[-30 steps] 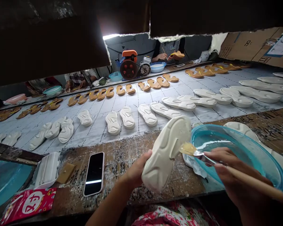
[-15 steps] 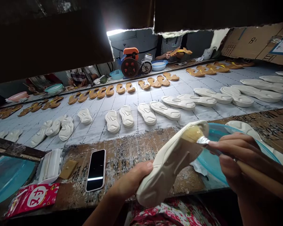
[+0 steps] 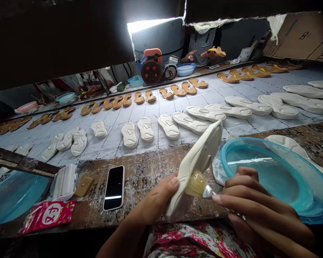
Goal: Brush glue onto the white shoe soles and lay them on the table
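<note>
A white shoe sole (image 3: 197,154) is tilted nearly upright above the bench edge, its toe pointing up and right. My left hand (image 3: 161,195) grips it near the lower end, thumb on its side. Fingers closed round the handle, my right hand (image 3: 261,206) holds a brush (image 3: 197,184) whose pale bristles press on the sole's lower half. Just beyond my right hand stands a blue basin (image 3: 288,179) with liquid in it. White soles (image 3: 168,127) lie in a row on the pale, line-marked belt (image 3: 110,134).
A phone (image 3: 114,188), a sponge piece (image 3: 84,186), a white box (image 3: 64,182) and a pink packet (image 3: 50,216) lie on the bench at left. Tan sandals (image 3: 177,90) line the belt's far side. Two people work beyond. A dark panel (image 3: 56,39) hangs overhead.
The brush has moved down the sole from the toe toward the lower half. The sole has turned more edge-on and upright. My right hand has moved lower and left, uncovering more of the basin.
</note>
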Tool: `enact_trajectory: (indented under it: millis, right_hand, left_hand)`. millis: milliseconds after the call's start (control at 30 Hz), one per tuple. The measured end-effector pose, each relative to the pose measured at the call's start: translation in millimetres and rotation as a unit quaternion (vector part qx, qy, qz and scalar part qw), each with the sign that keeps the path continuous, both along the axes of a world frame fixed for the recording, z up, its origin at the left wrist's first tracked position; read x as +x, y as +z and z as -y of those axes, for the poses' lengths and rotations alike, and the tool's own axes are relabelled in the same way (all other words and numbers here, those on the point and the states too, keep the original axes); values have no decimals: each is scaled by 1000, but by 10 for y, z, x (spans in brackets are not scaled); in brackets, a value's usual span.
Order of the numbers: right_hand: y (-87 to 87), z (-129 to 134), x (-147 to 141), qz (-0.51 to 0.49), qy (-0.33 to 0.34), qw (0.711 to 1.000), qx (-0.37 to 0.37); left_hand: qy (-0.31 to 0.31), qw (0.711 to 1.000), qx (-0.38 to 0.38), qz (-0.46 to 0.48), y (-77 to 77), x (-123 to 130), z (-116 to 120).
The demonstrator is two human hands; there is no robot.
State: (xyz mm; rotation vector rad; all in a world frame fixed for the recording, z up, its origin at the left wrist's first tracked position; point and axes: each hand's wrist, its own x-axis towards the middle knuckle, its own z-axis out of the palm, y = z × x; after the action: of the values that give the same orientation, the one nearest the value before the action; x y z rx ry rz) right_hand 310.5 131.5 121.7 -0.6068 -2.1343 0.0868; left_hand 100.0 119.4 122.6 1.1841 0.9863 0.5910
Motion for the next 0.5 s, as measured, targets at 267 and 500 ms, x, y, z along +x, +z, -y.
enact_trajectory:
  millis: [267, 500]
  right_hand:
    - [-57, 173, -175, -7, 44, 999, -15]
    - [-133, 49, -96, -108, 72, 991, -34]
  left_hand:
    - [156, 985, -27, 75, -164, 145, -45]
    - [157, 956, -150, 199, -264, 131, -33]
